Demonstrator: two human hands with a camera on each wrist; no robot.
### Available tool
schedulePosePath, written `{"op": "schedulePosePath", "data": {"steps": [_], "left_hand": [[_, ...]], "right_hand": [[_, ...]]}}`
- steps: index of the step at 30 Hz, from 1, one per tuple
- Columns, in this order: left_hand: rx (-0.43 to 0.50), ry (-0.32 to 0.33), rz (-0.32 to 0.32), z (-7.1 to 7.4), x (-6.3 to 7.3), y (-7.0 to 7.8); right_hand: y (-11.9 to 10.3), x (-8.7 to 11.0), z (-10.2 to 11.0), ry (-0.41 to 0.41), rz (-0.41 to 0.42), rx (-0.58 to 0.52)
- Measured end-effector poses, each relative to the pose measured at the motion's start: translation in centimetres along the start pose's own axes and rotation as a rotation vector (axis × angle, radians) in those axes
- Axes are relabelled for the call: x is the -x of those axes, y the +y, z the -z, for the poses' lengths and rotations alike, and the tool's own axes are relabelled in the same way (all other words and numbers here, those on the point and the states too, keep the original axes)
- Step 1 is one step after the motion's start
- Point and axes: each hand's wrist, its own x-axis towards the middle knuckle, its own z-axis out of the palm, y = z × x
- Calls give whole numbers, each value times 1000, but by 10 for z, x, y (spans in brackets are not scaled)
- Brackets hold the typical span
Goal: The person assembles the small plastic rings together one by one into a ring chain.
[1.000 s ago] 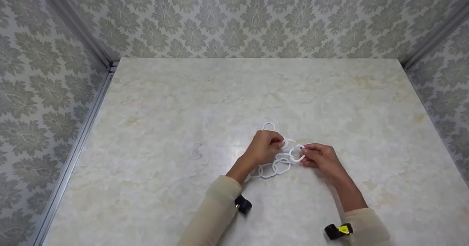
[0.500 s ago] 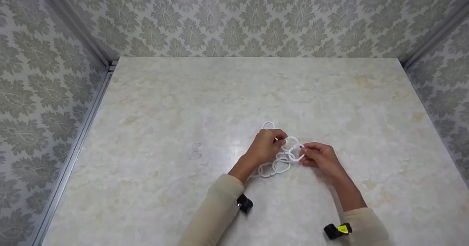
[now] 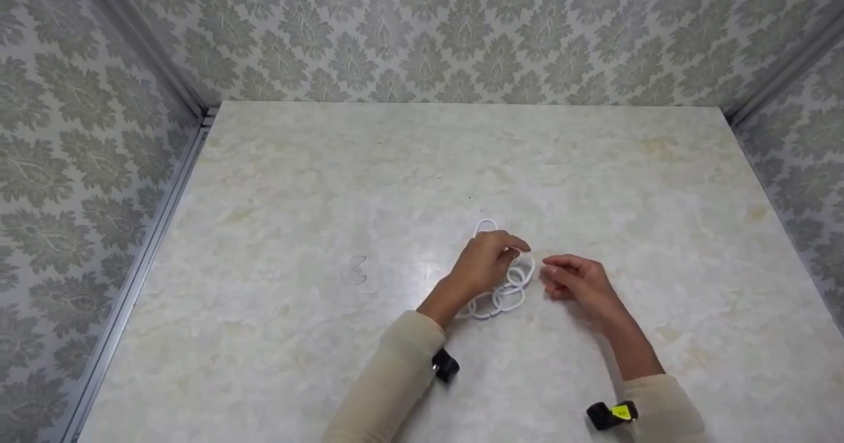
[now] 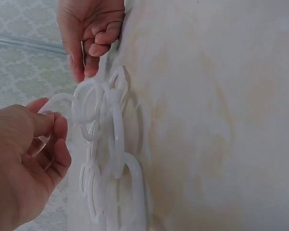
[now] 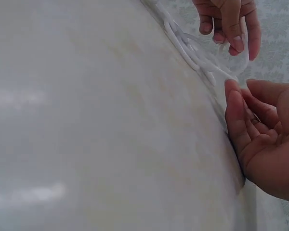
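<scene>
My left hand (image 3: 484, 262) pinches a white plastic chain link (image 4: 62, 97) between thumb and fingertips. That link hooks through another link of the white chain (image 3: 515, 298), whose linked rings lie bunched on the table below and right of this hand. One more white ring (image 3: 486, 224) shows beyond the left knuckles, the rest covered by the hand. Just right of the chain, my right hand (image 3: 580, 281) has its fingers loosely bent and holds nothing. In the right wrist view, a gap shows between thumb and fingers of the right hand (image 5: 265, 139), close to the chain's end.
The pale marbled table (image 3: 297, 186) extends on every side, backed by a patterned wall (image 3: 422, 34). A metal rail (image 3: 138, 278) runs along its left edge. Left of the hands is a faint outlined mark (image 3: 358, 270). Black wrist cameras (image 3: 446, 366) sit at both sleeves.
The right hand has let go of the ring it pinched, which dropped toward the other links. My left hand has shifted slightly right, still pinching its link.
</scene>
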Motion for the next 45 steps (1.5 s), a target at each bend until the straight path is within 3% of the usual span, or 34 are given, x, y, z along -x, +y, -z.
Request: {"op": "schedulePosePath", "data": {"steps": [5, 12, 17, 21, 27, 31, 37, 45], "left_hand": [[-20, -3, 38, 2, -1, 2], [44, -5, 39, 1, -3, 6], [72, -2, -7, 0, -2, 9], [87, -1, -17, 1, -2, 7], [82, 5, 56, 9, 4, -5], [42, 59, 106, 18, 11, -18], [-19, 116, 237, 32, 21, -34], [-92, 92, 315, 39, 32, -44]], "right_hand": [[-15, 0, 0, 95, 163, 126], [-32, -5, -12, 117, 467, 481], [-31, -7, -16, 137, 531, 624], [-24, -9, -15, 162, 532, 646], [-17, -9, -12, 201, 437, 563], [-11, -8, -8, 223, 349, 436], [4, -10, 1, 253, 241, 214], [14, -12, 4, 276, 233, 6]]}}
